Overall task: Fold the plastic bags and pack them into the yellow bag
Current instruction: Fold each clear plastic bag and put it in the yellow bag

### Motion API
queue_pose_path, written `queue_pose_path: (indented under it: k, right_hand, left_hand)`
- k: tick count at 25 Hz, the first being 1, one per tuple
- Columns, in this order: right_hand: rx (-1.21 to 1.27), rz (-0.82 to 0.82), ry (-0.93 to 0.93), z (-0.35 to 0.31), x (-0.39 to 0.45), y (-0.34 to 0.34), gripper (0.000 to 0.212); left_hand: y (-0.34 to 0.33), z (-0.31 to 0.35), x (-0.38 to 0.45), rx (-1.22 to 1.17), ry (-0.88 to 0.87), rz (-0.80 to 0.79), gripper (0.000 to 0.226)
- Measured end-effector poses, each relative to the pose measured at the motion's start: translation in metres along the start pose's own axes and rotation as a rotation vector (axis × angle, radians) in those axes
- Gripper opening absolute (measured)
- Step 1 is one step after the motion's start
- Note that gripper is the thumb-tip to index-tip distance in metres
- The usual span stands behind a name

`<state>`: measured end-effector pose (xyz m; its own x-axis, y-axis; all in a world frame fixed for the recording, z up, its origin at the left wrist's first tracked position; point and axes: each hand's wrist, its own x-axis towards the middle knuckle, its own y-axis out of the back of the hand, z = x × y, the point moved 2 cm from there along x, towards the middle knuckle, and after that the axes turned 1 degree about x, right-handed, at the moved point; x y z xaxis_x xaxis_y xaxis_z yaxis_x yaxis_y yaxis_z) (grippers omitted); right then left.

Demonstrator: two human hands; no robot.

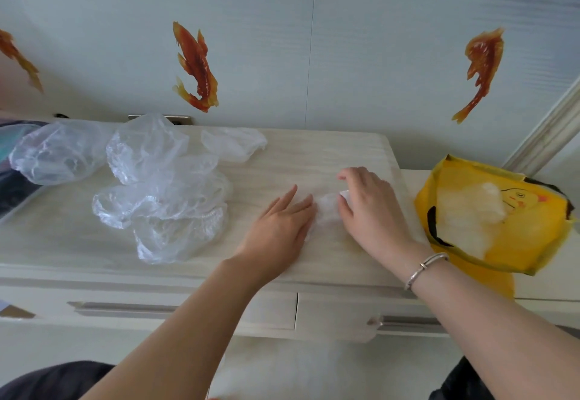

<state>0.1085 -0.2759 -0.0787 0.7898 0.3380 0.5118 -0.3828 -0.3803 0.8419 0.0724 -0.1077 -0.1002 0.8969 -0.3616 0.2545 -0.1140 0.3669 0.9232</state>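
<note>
Head: L hand flat, R hand pinching plastic bag.

1. Loose plastic bags lie heaped on the bench's left half.
2. Both hands rest mid-bench on one flattened bag.
3. The yellow bag sits at the bench's right end, with folded bags inside.

Bare forearms; a silver bangle circles the right wrist.
</note>
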Motion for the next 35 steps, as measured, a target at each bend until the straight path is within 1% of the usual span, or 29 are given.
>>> queue_pose_path:
  k: [1,2,4,5,6,8,10,11,13,16,19,21,23,24,26,27,28,30,32,33,35]
  right_hand:
    - [0.085,0.002,0.065,-0.004,-0.001,-0.002,0.029]
    - [0.153,-0.058,0.103,-0.007,-0.003,-0.007,0.038]
    - [0.184,-0.280,0.094,-0.009,-0.009,-0.016,0.053]
    - [0.152,-0.383,0.070,-0.006,-0.012,-0.019,0.058]
    - [0.110,-0.451,0.047,-0.003,-0.014,-0.021,0.061]
    - [0.040,-0.523,0.004,0.002,-0.016,-0.022,0.067]
    - [0.010,-0.545,-0.007,0.002,-0.016,-0.020,0.081]
    - [0.003,-0.557,-0.009,0.001,-0.015,-0.019,0.085]
    - [-0.021,-0.587,-0.017,-0.001,-0.016,-0.019,0.081]
    - [-0.047,-0.663,-0.038,-0.002,-0.014,-0.019,0.062]
    - [-0.002,-0.664,-0.053,-0.002,-0.012,-0.015,0.060]
    - [0.163,-0.609,-0.100,-0.003,-0.011,-0.007,0.058]
    - [0.328,-0.508,-0.152,-0.003,-0.007,0.008,0.054]
    - [0.348,-0.438,-0.161,-0.001,-0.005,0.017,0.051]
    - [0.296,-0.292,-0.148,0.005,-0.003,0.036,0.043]
    - [0.255,-0.253,-0.134,0.006,-0.004,0.044,0.038]
    - [0.223,-0.254,-0.120,0.005,-0.008,0.051,0.034]
    - [0.187,-0.336,-0.089,-0.001,-0.018,0.058,0.032]
    - [0.156,-0.472,-0.020,-0.011,-0.029,0.060,0.035]
    - [0.151,-0.531,0.023,-0.016,-0.034,0.059,0.038]
    - [0.152,-0.600,0.085,-0.025,-0.043,0.061,0.047]
  left_hand:
    - [-0.002,-0.002,-0.001,0.007,0.028,-0.048,0.042]
    - [-0.002,-0.003,0.000,0.019,0.040,-0.086,0.044]
    - [0.000,-0.001,-0.001,0.065,0.047,-0.136,0.047]
    - [0.001,0.001,-0.001,0.093,0.056,-0.164,0.049]
    - [0.001,0.002,-0.001,0.117,0.071,-0.192,0.050]
    - [0.002,0.003,-0.002,0.153,0.120,-0.238,0.053]
    - [0.003,0.003,-0.004,0.174,0.170,-0.262,0.056]
    - [0.003,0.003,-0.004,0.178,0.193,-0.273,0.057]
    - [0.004,0.004,-0.004,0.183,0.238,-0.293,0.059]
    - [0.003,0.005,-0.004,0.184,0.293,-0.328,0.059]
    - [0.006,0.005,-0.003,0.111,0.328,-0.341,0.059]
    - [0.013,0.005,-0.003,-0.053,0.388,-0.236,0.058]
    - [0.023,-0.001,-0.004,-0.220,0.489,-0.047,0.050]
    - [0.029,-0.005,-0.005,-0.250,0.541,0.026,0.045]
    - [0.038,-0.009,-0.011,-0.259,0.635,0.071,0.037]
    - [0.042,-0.009,-0.015,-0.270,0.673,0.059,0.035]
    - [0.045,-0.008,-0.019,-0.287,0.706,0.040,0.033]
    - [0.049,-0.002,-0.023,-0.355,0.758,-0.001,0.032]
    - [0.051,0.005,-0.024,-0.487,0.798,-0.009,0.031]
    - [0.052,0.009,-0.024,-0.591,0.828,0.000,0.029]
    - [0.054,0.024,-0.028,-0.839,0.905,-0.019,0.022]
